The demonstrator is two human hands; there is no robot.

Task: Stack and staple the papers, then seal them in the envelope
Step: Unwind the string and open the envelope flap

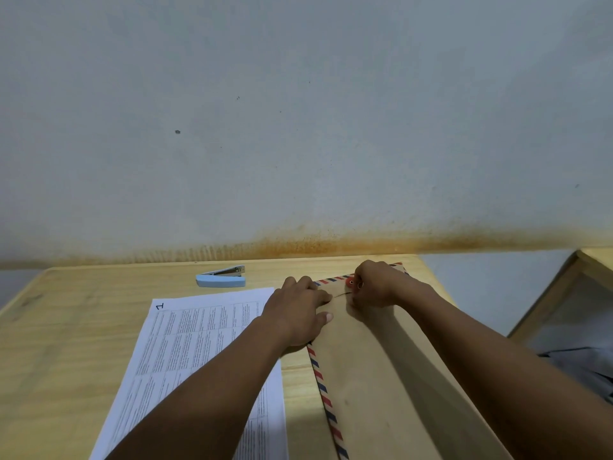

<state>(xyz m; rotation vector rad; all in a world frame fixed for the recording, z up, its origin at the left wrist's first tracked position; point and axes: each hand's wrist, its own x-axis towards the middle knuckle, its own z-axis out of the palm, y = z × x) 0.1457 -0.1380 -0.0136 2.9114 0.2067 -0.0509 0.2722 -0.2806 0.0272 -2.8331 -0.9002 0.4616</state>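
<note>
Brown envelope (381, 376) on table (66, 327) | my left hand (298, 313) flat, open | my right hand (374, 287) pinching string (341, 294) | papers (185, 346), stapler (221, 277) beside

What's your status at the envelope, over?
Left hand flat on envelope. Right hand at red string clasp, apparently pinching the string. Papers outside envelope; stapler untouched. Nothing in the way.

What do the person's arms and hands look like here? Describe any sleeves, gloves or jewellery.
Both forearms are bare, with no sleeves in view. The left hand shows no gloves or jewellery. The right hand is ungloved too, and a small ring seems to sit on one finger. No watch or markings are visible.
</note>
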